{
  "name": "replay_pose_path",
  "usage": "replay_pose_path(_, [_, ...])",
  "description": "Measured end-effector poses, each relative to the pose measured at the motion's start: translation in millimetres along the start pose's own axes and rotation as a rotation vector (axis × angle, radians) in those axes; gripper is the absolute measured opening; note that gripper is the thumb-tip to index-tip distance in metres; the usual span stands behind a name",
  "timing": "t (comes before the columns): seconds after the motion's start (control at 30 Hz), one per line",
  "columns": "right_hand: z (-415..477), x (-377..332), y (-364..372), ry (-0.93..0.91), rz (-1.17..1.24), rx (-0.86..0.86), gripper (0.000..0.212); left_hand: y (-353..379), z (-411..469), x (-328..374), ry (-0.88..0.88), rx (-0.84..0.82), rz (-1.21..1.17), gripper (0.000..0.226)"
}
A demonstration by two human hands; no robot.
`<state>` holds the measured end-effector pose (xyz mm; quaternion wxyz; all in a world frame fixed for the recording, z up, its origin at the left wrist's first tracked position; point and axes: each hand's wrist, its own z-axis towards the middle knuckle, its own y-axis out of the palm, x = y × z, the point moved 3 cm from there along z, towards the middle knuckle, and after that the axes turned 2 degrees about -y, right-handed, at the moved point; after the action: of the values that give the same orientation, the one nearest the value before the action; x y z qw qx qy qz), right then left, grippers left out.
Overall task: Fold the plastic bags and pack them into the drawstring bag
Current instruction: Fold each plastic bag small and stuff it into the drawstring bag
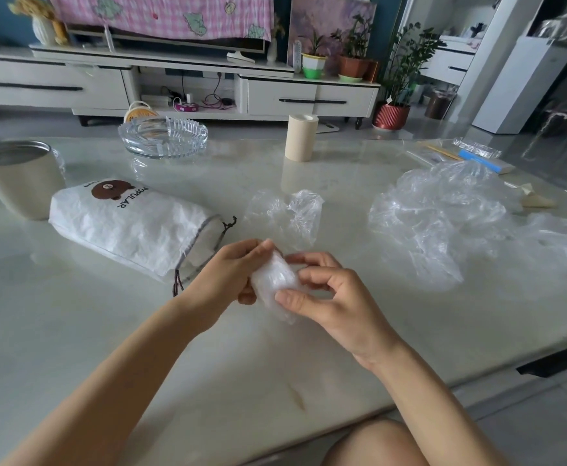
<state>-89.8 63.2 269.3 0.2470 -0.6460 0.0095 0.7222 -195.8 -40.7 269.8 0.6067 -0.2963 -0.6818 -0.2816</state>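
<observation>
- A steel cup (16,176), a glass ashtray (162,137) and a beige roll (300,137) stand far back on the table (73,331).
- A loose plastic bag (284,216) lies just beyond the hands — a heap of bags (443,213) lies well to the right.
- The drawstring bag (131,223) lies on the left, its mouth beside the left hand (231,274).
- The left hand and the right hand (329,297) pinch the folded plastic bag (275,280) between them.

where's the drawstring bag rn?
Head view, left of centre: the drawstring bag lies on its side on the table, right of the metal cup, its mouth end beside the left hand.
</observation>
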Motion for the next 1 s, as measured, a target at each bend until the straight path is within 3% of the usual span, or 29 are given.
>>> replay_pose_path(0.07, [0.6,-4.4,2.1,-0.059,0.008,-0.018,0.014,1.4,-4.2,0.3,-0.148,-0.075,0.033,0.02])
replay_pose_path(0.17, [-0.4,-12.6,6.1,-0.087,0.172,-0.062,0.016,12.0,-13.8,0.5,-0.259,-0.197,0.102,0.024])
replay_pose_path(0.23, [1.4,-13.3,4.6,-0.086,0.277,0.009,0.008,9.4,-15.0,-1.7,-0.088,0.026,0.367,0.019])
replay_pose_path(0.33, [7.8,-2.2,0.9,-0.093,0.201,0.111,0.02,-7.5,-21.1,13.8,0.542,0.656,0.88,0.02])
replay_pose_path(0.37, [10.1,1.3,0.5,-0.08,0.168,0.112,0.025,-12.5,-19.6,15.4,0.616,0.747,0.989,0.029])
replay_pose_path(0.43, [14.3,5.8,2.8,-0.053,0.106,0.114,0.025,-31.1,-9.6,11.5,0.451,0.753,1.139,0.05])
replay_pose_path(0.5, [20.9,5.1,5.8,-0.059,-0.012,0.105,0.012,-48.4,-3.0,4.6,0.171,0.688,1.169,0.065])
replay_pose_path(0.57, [30.8,1.0,12.9,-0.094,-0.124,0.095,0.032,-58.5,-1.0,0.5,0.088,0.677,1.173,0.064])
replay_pose_path(0.77, [71.6,-12.8,53.4,-0.142,-0.037,0.138,0.03,-66.1,1.2,3.2,0.171,0.611,1.133,0.047])
replay_pose_path(0.87, [88.2,-13.5,67.8,-0.206,-0.014,0.137,0.019,-68.4,2.0,7.2,0.252,0.62,0.998,0.042])
replay_pose_path(0.93, [95.4,-9.2,75.1,-0.259,-0.094,0.166,0.014,-64.9,1.1,9.1,0.299,0.622,0.883,0.04])
replay_pose_path(1.0, [101.7,-8.9,82.0,-0.383,-0.277,0.339,0.012,-58.0,-1.2,10.7,0.358,0.629,0.835,0.045])
